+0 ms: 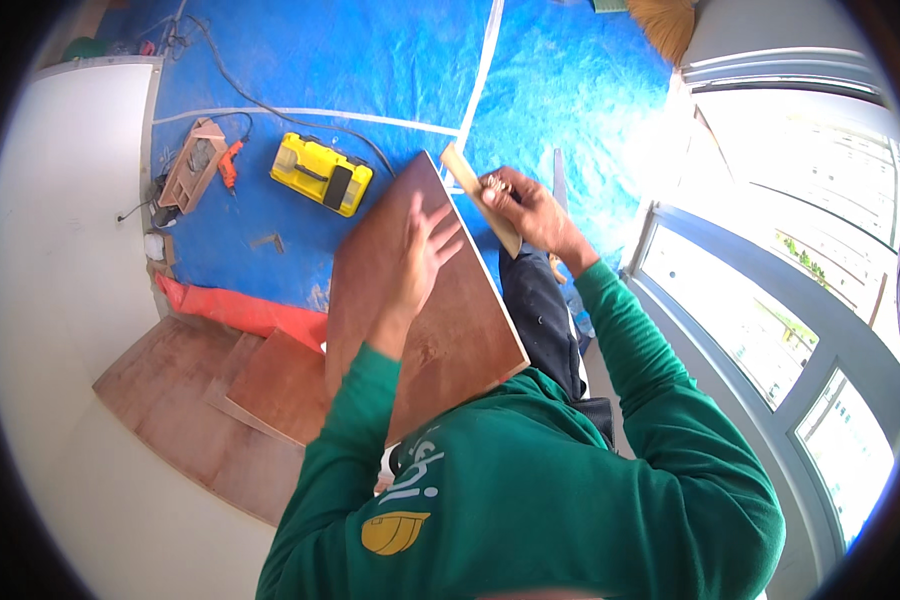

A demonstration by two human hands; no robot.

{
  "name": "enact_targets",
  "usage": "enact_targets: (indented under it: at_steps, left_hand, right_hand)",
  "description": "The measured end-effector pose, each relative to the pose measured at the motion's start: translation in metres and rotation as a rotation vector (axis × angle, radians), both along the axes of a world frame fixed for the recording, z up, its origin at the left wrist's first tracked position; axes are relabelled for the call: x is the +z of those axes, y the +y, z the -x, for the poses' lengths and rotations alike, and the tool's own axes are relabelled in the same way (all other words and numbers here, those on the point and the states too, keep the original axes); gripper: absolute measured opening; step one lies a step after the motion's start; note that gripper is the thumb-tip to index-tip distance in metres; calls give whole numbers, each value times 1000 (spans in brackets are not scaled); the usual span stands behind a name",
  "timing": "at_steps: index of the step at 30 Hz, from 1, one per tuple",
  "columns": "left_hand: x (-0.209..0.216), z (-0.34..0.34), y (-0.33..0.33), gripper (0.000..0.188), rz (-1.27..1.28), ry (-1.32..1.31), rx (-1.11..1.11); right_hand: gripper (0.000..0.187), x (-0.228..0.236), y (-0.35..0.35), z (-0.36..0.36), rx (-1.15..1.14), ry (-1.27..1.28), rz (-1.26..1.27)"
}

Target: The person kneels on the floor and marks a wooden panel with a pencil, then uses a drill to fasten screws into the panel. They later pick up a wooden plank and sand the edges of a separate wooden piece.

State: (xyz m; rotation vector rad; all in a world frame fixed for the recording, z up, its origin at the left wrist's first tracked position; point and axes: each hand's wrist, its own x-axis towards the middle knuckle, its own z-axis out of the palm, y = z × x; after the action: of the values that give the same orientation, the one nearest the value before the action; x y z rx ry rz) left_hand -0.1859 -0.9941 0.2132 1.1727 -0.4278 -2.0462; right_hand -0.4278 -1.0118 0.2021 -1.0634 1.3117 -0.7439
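Reddish-brown, flat rectangular wooden panel lying tilted across the person's lap, beside the dark-trousered leg. The left hand, fingers spread and gripping nothing, is over its face; contact cannot be told. The right hand is closed on a cluster of small pale pieces, overlapping a narrow light-tan wooden strip; whether it grips the strip is unclear. The panel is probably stiff, moderately heavy and smooth-faced, best held by opposite long edges; the strip, likely light and rigid, suits a mid-length pinch.
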Motion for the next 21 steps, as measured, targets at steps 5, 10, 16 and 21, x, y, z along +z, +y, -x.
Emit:
enact_targets:
  at_steps: [5,10,16,21]
  left_hand:
    - [-11,41,-51,53,115,-136,-170]
    - [-2,39,-89,59,215,-382,-206]
    - [-7,29,-151,78,609,-1146,-238]
    - [1,15,-179,77,437,-808,-259]
  right_hand:
    - [27,3,16,-26,-205,205,-110]
    - [26,-14,-24,-24,-162,265,157]
    - [52,-43,-81,-34,25,788,-271]
    - [68,-39,-94,-44,-14,277,104]
